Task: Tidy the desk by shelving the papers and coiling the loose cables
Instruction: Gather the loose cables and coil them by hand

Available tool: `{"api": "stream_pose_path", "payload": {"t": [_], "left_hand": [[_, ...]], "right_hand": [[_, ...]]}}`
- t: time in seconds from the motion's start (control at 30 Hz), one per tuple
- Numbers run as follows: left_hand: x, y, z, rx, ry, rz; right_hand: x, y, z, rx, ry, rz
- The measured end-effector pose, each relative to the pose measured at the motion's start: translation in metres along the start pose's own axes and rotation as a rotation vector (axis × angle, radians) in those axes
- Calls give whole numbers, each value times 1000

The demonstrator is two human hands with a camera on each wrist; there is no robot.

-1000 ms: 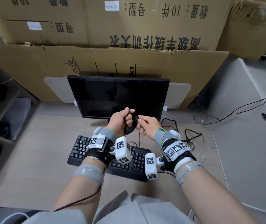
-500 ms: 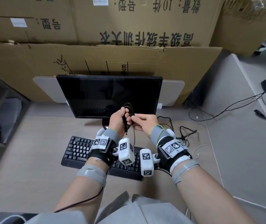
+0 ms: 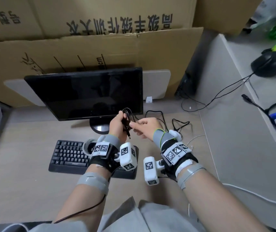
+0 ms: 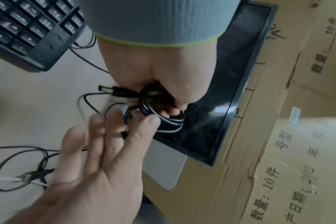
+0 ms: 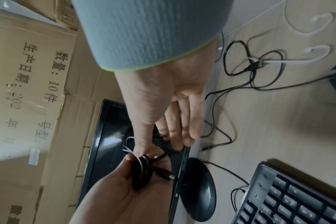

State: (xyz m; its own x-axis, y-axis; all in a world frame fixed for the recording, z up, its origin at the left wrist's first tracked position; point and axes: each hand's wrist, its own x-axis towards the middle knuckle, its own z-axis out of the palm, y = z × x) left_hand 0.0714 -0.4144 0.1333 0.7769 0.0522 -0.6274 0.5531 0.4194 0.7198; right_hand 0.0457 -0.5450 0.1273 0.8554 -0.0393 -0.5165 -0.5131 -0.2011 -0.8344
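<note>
A thin black cable (image 3: 127,118) is wound into a small coil in front of the monitor. My left hand (image 3: 123,121) grips that coil (image 4: 159,104) in its fist, and the barrel plug (image 4: 107,88) sticks out below the fingers. My right hand (image 3: 134,127) is just to the right, with thumb and forefinger pinching the cable's free end (image 4: 125,134) and the other fingers held straight. In the right wrist view the coil (image 5: 142,169) sits in the left palm under the right thumb. No papers are in view.
More loose black cables (image 3: 180,124) and a white cable (image 3: 195,138) lie on the desk right of the monitor (image 3: 87,94). A black keyboard (image 3: 70,154) is under my wrists. Cardboard boxes (image 3: 100,47) stand behind. A black mouse (image 3: 266,66) sits on the neighbouring desk.
My right hand has drawn a little to the right of the coil with the cable end. The coil in my left hand is tighter, and my head has turned right.
</note>
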Motion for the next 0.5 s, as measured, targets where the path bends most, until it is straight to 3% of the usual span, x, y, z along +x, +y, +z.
{"api": "stream_pose_path", "payload": {"t": [0.13, 0.2, 0.4, 0.5], "left_hand": [[-9, -12, 18, 121, -128, 22], [-15, -18, 31, 197, -177, 45], [-21, -12, 27, 382, -157, 162], [-19, -5, 13, 431, -120, 200]], "right_hand": [[0, 3, -15, 356, -109, -30], [-2, -1, -24, 424, -131, -47], [-1, -6, -28, 211, -167, -190], [1, -7, -18, 110, -104, -281]]}}
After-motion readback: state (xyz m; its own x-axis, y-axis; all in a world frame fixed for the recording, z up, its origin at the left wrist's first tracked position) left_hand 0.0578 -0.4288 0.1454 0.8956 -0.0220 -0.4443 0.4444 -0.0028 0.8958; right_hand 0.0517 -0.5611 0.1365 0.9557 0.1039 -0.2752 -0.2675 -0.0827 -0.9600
